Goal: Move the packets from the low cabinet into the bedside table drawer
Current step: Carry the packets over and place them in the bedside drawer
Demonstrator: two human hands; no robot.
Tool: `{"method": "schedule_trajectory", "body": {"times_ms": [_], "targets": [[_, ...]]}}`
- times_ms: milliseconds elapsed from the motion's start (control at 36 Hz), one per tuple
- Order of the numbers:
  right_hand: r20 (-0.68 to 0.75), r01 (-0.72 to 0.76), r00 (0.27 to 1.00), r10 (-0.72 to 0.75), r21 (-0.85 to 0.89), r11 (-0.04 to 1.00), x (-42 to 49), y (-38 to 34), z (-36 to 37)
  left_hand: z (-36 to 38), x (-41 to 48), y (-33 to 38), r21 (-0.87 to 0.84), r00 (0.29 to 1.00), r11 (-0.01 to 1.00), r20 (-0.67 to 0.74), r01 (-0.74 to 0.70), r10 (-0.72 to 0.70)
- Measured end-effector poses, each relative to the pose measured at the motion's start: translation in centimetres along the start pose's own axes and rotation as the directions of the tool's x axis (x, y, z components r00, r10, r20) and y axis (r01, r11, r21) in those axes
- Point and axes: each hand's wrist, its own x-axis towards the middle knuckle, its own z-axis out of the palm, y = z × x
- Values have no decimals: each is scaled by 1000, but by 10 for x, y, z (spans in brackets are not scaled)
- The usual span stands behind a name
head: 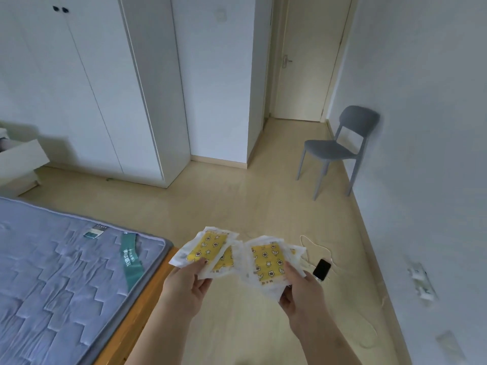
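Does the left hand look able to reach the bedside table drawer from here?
Probably not yet: the left hand, gripping packets, is far short of the drawer beyond the mattress, though the floor between looks free.

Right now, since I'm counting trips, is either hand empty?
No, the left hand and the right hand each pinch a bunch of yellow-patterned packets.

Bedroom: mattress (66,272), wardrobe (87,88).

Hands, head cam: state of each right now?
Left hand: closed, pinching a fan of yellow packets.
Right hand: closed, pinching a second bunch of yellow packets.
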Motion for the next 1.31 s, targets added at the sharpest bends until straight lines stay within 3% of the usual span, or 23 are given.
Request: {"method": "schedule_trajectory", "body": {"times_ms": [333, 722, 945, 1111, 1195, 1306], "targets": [[29, 18, 999, -20, 46, 999, 199, -119, 139, 160, 182, 127, -12, 994, 998, 89, -60, 60], [315, 41, 949, 25, -200, 979, 449, -228, 346, 284, 401, 257, -226, 985, 962, -105, -156, 135], [460, -29, 867, 189, -334, 942, 526, -223, 482, 269, 485, 340, -353, 943, 884, -240, -306, 231], [568, -89, 770, 289, -352, 932, 563, -192, 591, 240, 551, 413, -270, 895, 856, -204, -440, 396], [635, -92, 702, 322, -367, 926, 576, -179, 661, 223, 589, 469, -294, 881, 842, -289, -453, 374], [685, -73, 641, 346, -395, 916, 583, -165, 761, 192, 627, 550, -208, 870, 858, -273, -471, 411]]}}
